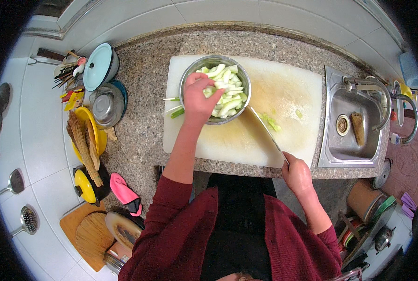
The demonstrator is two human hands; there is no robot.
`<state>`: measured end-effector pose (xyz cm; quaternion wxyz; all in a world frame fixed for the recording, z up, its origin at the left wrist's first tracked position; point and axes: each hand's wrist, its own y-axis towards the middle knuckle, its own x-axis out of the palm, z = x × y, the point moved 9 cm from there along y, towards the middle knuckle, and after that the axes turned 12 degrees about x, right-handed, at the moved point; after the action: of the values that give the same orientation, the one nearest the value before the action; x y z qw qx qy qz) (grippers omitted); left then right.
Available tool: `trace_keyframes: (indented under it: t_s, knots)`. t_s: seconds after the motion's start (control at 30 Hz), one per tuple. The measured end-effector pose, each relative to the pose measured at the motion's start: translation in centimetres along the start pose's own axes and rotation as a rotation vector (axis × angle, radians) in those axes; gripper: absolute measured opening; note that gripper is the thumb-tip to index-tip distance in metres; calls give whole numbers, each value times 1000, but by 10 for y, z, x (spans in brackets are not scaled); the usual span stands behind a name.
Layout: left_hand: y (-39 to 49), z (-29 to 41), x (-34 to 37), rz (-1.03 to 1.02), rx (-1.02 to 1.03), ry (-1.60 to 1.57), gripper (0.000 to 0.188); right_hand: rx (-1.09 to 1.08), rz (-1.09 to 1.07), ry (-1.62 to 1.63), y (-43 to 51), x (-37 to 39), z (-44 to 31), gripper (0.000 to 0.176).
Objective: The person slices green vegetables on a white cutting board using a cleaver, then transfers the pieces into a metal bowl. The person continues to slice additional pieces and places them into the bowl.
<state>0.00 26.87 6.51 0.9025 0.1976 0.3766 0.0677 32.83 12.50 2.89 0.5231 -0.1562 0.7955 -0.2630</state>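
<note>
A round metal bowl [245, 70] stands on the back left of a white cutting board [300, 140], filled with cut pale green vegetable pieces [230, 103]. My left hand [202, 96] reaches over the bowl's left side, its fingertips at the pieces; whether it pinches one is hard to tell. In my right hand [297, 174], at the board's front edge, is the handle of a knife [265, 128], its blade slanting up to the bowl's lower right rim. Small green scraps [272, 122] lie beside the blade. Green onion stalks [177, 112] show from behind the bowl's left side.
A steel sink [356, 154] with a curved faucet [388, 102] is at the right, a brown object [357, 128] inside. On the left are a light blue lidded pot [100, 66], a glass bowl [107, 105], a yellow basin [101, 137] with a straw brush [80, 144], and a pink cloth item [124, 189].
</note>
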Motion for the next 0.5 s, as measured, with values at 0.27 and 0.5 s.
trace_keyframes:
  t_s: [0.27,0.5]
  knots:
    - [-17,-37,-15,-31,-250,-47,27,21,9,-12,1,-1,-1,36]
    - [-9,-27,-24,-4,-155,-53,17,24,-1,-2,1,1,0,36]
